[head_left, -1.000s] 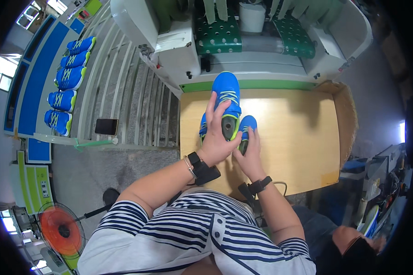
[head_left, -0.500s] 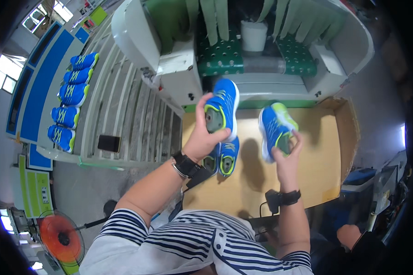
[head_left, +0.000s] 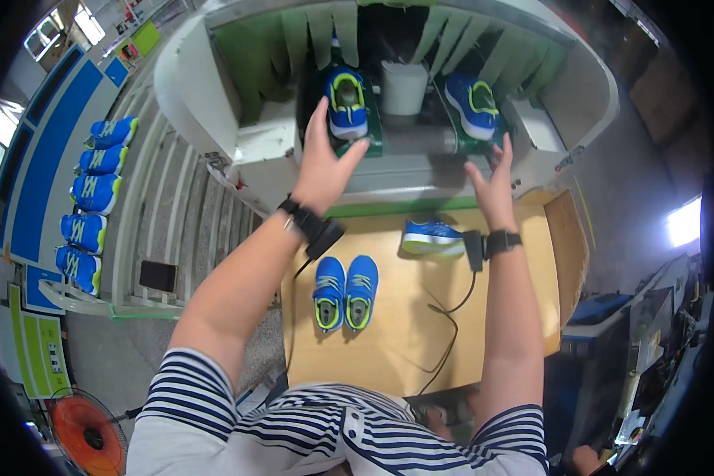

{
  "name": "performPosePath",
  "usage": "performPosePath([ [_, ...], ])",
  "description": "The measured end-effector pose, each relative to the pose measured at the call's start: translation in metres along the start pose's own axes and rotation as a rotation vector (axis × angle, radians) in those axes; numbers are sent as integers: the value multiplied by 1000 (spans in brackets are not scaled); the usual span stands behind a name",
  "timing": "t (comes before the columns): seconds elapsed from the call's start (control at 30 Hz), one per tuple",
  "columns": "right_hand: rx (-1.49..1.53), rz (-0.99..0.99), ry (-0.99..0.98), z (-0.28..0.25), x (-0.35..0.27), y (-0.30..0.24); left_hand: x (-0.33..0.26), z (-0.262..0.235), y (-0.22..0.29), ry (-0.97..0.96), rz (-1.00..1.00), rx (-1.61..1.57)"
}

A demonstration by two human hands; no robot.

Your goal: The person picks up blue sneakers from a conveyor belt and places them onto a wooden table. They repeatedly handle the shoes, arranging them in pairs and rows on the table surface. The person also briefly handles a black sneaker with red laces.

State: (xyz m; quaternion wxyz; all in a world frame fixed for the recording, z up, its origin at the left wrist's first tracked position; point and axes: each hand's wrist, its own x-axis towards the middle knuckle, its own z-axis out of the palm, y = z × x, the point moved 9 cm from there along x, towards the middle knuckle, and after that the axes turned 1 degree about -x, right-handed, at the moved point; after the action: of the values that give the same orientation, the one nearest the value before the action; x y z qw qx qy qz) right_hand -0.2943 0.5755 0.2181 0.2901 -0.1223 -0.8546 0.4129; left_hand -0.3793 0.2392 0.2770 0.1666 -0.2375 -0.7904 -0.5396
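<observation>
Left hand: fingers parted about the heel of a blue shoe by the front edge of the left green belt; contact cannot be told. Right hand: released, fingers apart, just short of a second blue shoe near the right green belt's front edge. Table: one blue-and-lime shoe on its side, near the far edge; one upright pair, toward the left edge.

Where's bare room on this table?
Bare tabletop lies between the paired shoes and the black cable, and between the right forearm and the cardboard wall. The machine opening is crowded: two shoes, white container, left hand, right hand nearby.
</observation>
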Motion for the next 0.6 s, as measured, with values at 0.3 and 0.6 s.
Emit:
performPosePath([
  [0.3, -128, 250, -304, 24, -213, 87, -281, 14, -40, -861, -147, 516],
  [0.6, 72, -69, -457, 18, -257, -47, -205, -15, -48, -321, -567, -280],
])
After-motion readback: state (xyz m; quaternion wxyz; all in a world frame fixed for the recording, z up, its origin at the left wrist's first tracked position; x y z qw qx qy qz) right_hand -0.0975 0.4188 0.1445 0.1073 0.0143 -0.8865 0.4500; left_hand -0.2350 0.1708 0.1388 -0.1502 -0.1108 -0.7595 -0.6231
